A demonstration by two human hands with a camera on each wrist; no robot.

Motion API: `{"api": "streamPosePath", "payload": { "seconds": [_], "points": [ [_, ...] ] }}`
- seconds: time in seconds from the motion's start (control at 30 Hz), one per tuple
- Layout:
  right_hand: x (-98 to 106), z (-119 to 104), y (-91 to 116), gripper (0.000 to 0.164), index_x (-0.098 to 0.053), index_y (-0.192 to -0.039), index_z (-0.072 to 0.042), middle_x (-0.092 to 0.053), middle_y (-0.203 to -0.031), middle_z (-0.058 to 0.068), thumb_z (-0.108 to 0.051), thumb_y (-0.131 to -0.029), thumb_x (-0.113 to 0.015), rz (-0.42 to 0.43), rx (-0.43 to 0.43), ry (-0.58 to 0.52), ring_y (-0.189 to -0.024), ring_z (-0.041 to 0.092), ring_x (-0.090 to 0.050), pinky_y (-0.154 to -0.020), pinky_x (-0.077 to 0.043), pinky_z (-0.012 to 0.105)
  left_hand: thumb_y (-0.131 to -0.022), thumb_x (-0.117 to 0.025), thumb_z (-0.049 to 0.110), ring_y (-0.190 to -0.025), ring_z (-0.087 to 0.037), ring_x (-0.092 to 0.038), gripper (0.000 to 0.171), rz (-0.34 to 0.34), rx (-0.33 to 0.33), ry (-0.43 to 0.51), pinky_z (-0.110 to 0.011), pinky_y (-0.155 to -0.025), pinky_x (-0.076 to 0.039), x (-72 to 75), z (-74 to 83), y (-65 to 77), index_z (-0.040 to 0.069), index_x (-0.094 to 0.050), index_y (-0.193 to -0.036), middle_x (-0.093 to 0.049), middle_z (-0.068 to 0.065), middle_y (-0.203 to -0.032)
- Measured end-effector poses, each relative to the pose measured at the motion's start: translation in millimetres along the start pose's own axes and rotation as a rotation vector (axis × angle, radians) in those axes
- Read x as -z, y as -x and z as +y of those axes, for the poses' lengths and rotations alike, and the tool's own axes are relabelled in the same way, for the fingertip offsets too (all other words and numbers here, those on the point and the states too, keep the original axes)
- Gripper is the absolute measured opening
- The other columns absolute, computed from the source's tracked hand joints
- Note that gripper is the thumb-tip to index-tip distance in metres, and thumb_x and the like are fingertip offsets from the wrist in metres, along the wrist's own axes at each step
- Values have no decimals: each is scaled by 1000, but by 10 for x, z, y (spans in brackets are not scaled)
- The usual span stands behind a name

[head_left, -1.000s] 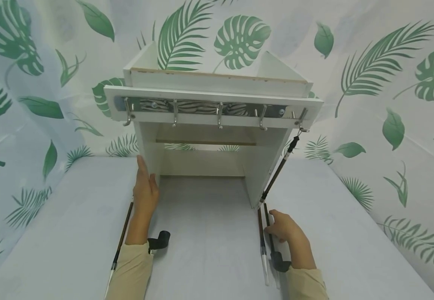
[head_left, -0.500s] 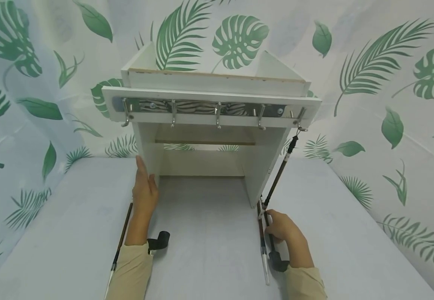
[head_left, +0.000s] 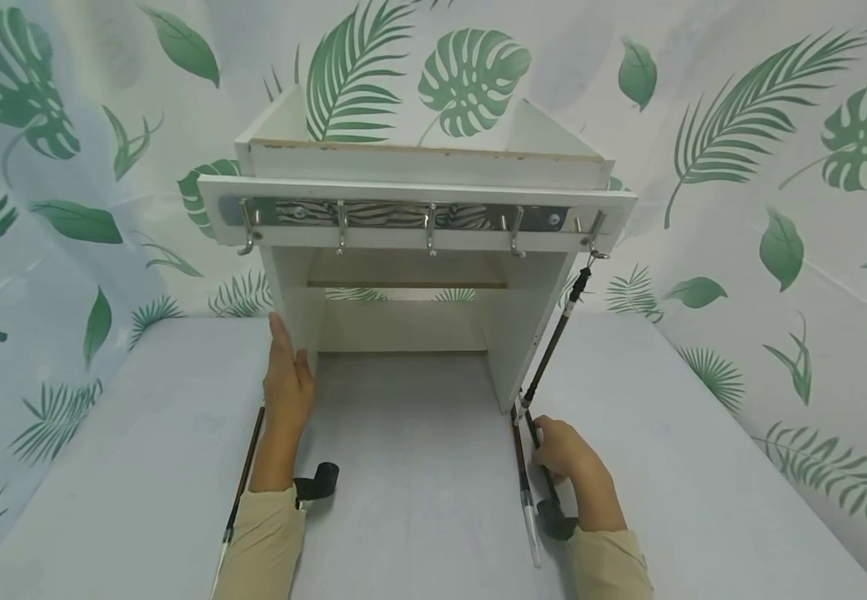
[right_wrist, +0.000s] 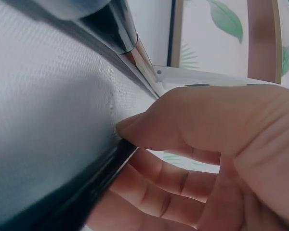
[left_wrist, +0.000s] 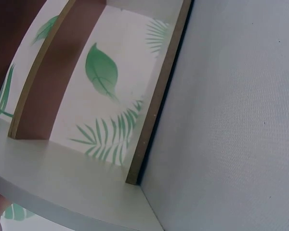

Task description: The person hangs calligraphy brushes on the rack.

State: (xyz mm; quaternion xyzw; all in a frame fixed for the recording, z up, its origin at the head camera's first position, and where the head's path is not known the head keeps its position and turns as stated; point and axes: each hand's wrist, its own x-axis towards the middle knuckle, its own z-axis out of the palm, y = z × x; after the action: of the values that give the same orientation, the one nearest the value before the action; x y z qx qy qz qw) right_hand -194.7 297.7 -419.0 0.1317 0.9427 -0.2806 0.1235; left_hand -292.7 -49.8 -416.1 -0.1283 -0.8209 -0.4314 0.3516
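Observation:
In the head view my left hand (head_left: 288, 387) lies with straight fingers against the left side panel of a white wooden rack (head_left: 437, 171). My right hand (head_left: 570, 454) pinches a dark slim brush (head_left: 533, 429) near its upper end, just in front of the rack's right panel. In the right wrist view that black handle (right_wrist: 103, 175) sits between thumb and fingers; its lower end is hidden in the head view. Another brush (head_left: 553, 346) hangs by a loop from the rightmost metal hook (head_left: 596, 237). A brown-handled brush (head_left: 523, 483) with a clear cap lies left of my right hand.
Several metal hooks (head_left: 430, 229) line a zebra-patterned strip on the rack's front rail. A further brush (head_left: 246, 467) lies beside my left forearm. Black wrist cameras (head_left: 318, 481) stick out at both wrists. Leaf-printed cloth (head_left: 734, 167) surrounds the white table (head_left: 411, 500).
The brush in my right hand has tilted a little and its clear lower end has gone out of sight. The hanging brush's lower tip has swung slightly. My left hand stays against the rack.

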Motion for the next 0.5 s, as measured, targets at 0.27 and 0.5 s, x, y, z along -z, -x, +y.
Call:
{"api": "streamPosePath", "payload": {
  "seconds": [0.27,0.5],
  "points": [
    [56,11,17,57,-37,-129,5,-58,-94,26,5,-75,-57,4,23,0,-70,24,-61,-50,-53,30,-97,-36,5,-126,-46,-34,60,-15,15,3,-59,-95,-35,-1,-9,-1,6,-2,-147,-25,-26,-145],
    [83,28,15,58,-35,-131,3,-59,-94,25,5,-77,-55,35,10,-3,-69,23,-60,-50,-52,29,-96,-37,4,-126,-46,-33,61,-8,3,10,-59,-96,-35,1,-1,-7,6,-3,-147,-25,-27,-145]
  ]
}}
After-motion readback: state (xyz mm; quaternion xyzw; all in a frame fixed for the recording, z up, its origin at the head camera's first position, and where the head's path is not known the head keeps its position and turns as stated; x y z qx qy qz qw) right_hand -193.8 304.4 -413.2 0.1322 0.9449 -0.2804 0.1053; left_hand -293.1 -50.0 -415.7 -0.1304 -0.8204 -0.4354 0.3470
